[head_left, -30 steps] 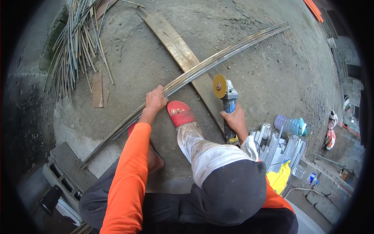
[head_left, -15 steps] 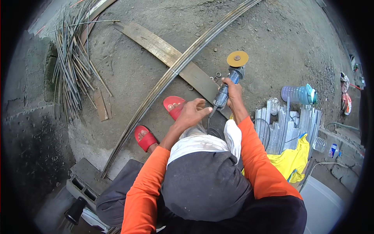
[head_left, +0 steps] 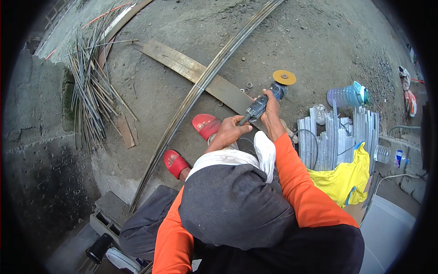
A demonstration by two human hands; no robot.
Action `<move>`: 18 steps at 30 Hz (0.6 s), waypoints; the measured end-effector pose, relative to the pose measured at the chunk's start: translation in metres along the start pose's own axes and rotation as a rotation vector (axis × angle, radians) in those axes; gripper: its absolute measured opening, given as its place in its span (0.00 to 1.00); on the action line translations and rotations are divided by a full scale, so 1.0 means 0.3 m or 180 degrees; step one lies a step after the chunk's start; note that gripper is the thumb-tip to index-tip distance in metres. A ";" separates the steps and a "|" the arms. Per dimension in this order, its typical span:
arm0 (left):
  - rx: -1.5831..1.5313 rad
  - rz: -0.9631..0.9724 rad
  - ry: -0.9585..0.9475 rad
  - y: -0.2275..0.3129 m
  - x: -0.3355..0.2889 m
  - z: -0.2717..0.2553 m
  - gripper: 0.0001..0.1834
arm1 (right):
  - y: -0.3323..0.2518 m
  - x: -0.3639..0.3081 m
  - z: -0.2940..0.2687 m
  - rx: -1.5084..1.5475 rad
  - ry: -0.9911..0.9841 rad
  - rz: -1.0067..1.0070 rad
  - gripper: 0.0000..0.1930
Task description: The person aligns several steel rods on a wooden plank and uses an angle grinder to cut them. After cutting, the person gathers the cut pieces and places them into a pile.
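My right hand (head_left: 272,114) is wrapped round the body of a blue-grey angle grinder (head_left: 258,107). A yellow disc (head_left: 284,77) sits on its far end, pointing away from me. At the grinder's near end, my left hand (head_left: 229,132) pinches the tail where the power cord (head_left: 245,120) comes out. Left of the grinder, a bundle of long steel bars (head_left: 200,84) lies across a wooden plank (head_left: 182,67). Several small metal rings (head_left: 249,85) rest on the ground beside the plank.
Cut metal profiles (head_left: 321,141) are stacked at the right, with a yellow cloth (head_left: 344,178) over their near end. A teal-lidded jug (head_left: 346,96) lies beyond them. Loose rods (head_left: 89,86) are heaped at the far left. Red slippers (head_left: 175,163) are on my feet; a hollow block (head_left: 107,219) stands near left.
The grinder has tilted, its disc shifting right and slightly nearer. My left hand has come from beside the grinder's tail to pinching it. The whole view has shifted a little.
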State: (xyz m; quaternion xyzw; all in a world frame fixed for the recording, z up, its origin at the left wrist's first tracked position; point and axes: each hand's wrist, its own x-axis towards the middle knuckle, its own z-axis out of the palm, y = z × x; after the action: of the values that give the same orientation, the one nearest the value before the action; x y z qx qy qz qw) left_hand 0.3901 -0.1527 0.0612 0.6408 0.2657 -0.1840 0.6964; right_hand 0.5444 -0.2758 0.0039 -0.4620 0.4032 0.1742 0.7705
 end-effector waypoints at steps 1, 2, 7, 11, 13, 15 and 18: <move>-0.0108 -0.0078 -0.0014 -0.015 0.006 0.004 0.31 | -0.005 0.025 -0.029 -0.0019 -0.0222 0.0070 0.17; -0.0216 -0.0157 -0.0024 -0.031 0.008 0.003 0.33 | -0.017 0.048 -0.063 -0.0042 -0.0448 0.0142 0.17; 0.0758 0.0029 0.0948 -0.148 -0.118 -0.247 0.35 | -0.053 0.193 -0.187 -0.0886 -0.0716 -0.0284 0.16; 0.2211 -0.0370 0.0871 -0.171 -0.394 -0.634 0.30 | -0.064 0.308 -0.228 -0.1162 -0.0517 -0.0659 0.15; 0.2868 -0.0743 0.0963 -0.171 -0.581 -0.804 0.29 | -0.036 0.311 -0.224 -0.1400 -0.0352 -0.0737 0.15; 0.3108 -0.0987 0.1219 -0.234 -0.761 -0.971 0.29 | -0.004 0.307 -0.203 -0.1507 -0.0345 -0.0714 0.17; 0.2967 -0.1119 0.1503 -0.325 -0.953 -1.106 0.29 | 0.014 0.312 -0.211 -0.1543 -0.0403 -0.0593 0.22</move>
State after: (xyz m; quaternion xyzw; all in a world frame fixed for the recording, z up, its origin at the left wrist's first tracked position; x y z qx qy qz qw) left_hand 0.0613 0.1408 0.1446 0.8511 0.4081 -0.2470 0.2192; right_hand 0.5701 -0.3373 -0.0875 -0.6563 0.2565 0.2225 0.6737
